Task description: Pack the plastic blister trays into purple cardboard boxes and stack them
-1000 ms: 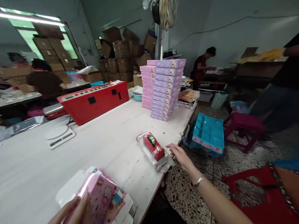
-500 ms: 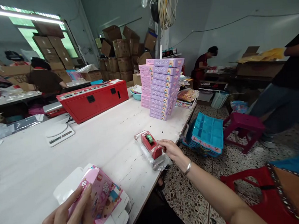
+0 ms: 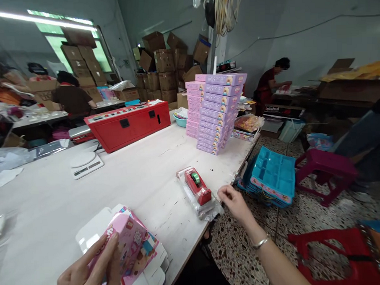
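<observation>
My left hand point(image 3: 90, 266) is closed on a pink printed cardboard box point(image 3: 132, 235), thumb and fingers on its near upper part. White flaps stick out around the box, above the table's front edge. To the right, my right hand point(image 3: 235, 203) is pinched closed just past the table edge. Whatever lies between its fingertips, if anything, is too small to make out. A red tape dispenser point(image 3: 202, 194) with a green roll stands left of that hand, a small gap apart. Under the dispenser lies a clear plastic-wrapped pack point(image 3: 190, 196).
Purple boxes point(image 3: 222, 111) and pink boxes point(image 3: 194, 104) stand stacked at the back of the white table point(image 3: 141, 174). A red case point(image 3: 129, 127) and a white scale point(image 3: 87, 164) sit left. Blue trays point(image 3: 273, 172) and stools point(image 3: 325, 166) are right. Other people work beyond.
My right hand has moved from the front end of the tape dispenser out to the right, away from it. My left hand still holds the pink box. The view has turned slightly left.
</observation>
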Motion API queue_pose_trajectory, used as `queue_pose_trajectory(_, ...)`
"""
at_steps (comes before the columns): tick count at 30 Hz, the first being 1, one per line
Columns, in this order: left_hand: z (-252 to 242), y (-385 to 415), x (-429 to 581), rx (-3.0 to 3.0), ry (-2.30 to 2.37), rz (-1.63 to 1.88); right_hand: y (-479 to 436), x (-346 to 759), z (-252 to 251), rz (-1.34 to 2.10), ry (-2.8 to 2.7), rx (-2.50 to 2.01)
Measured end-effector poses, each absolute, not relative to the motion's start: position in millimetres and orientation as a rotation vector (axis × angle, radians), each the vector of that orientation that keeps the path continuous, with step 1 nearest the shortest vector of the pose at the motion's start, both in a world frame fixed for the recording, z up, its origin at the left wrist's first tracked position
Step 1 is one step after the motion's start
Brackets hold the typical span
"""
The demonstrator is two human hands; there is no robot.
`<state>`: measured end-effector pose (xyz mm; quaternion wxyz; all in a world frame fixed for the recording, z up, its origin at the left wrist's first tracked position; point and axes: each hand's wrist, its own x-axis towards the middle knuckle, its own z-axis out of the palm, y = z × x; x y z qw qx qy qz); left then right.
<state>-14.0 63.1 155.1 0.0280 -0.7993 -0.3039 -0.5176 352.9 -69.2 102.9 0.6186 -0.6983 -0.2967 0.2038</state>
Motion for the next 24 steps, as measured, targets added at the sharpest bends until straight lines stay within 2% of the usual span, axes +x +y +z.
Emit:
queue_pose_trajectory(3,161,58,-10,-2.365,-0.857,-1.416,-46,356,106,0.521,-0.654,-1.545)
queue_pose_trajectory(7,169,56,-6,-2.317,-0.807,-1.396,-14,350,103,0.607,-0.588,-1.488)
queue_pose_trajectory(14,171,54,-8,-2.338,-0.824,-1.378,-47,327,92,0.531,-0.58,-1.497)
queue_pose_trajectory(21,174,58,-6,-2.353,-0.871,-1.393,-66,335,97,0.016,-0.927,-2.098)
queue_pose_trajectory(24,173,57,-5,-2.383,-0.893,-1.397,-81,342,102,0.064,-0.839,-2.044)
